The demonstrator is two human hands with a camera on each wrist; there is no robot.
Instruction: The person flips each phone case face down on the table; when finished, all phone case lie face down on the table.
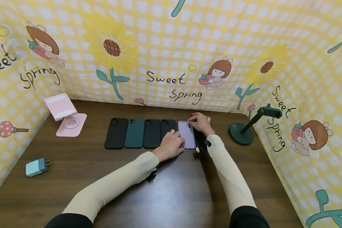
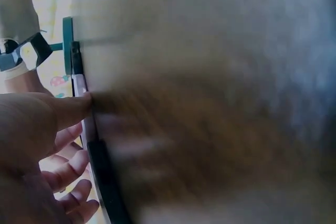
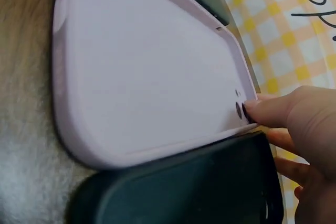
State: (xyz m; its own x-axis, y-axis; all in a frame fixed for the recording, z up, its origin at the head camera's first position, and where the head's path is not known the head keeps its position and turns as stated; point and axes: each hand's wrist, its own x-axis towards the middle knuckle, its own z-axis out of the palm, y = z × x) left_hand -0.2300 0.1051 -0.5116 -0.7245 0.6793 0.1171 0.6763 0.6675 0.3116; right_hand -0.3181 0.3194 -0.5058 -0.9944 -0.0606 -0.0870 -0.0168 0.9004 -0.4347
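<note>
A lilac phone case (image 1: 187, 136) lies flat at the right end of a row of dark cases on the brown table (image 1: 74, 164). My left hand (image 1: 171, 144) rests on its lower left part. The thumb (image 2: 71, 109) presses against the case's edge (image 2: 80, 88), and the fingers are relaxed. My right hand (image 1: 200, 122) holds the case's far end. Its thumb tip (image 3: 262, 111) sits on the rim (image 3: 233, 51) by the camera holes, with the other fingers curled just beyond. A black case (image 3: 178, 187) lies right beside the lilac one, partly under my right wrist.
Left of the lilac case lie a black case (image 1: 116, 133), a dark green case (image 1: 134, 133) and two more black ones (image 1: 152, 133). A pink phone stand (image 1: 65, 115) is at the back left and a charger plug (image 1: 36, 167) at the left. A green stand (image 1: 245, 129) is on the right. Patterned walls enclose the table.
</note>
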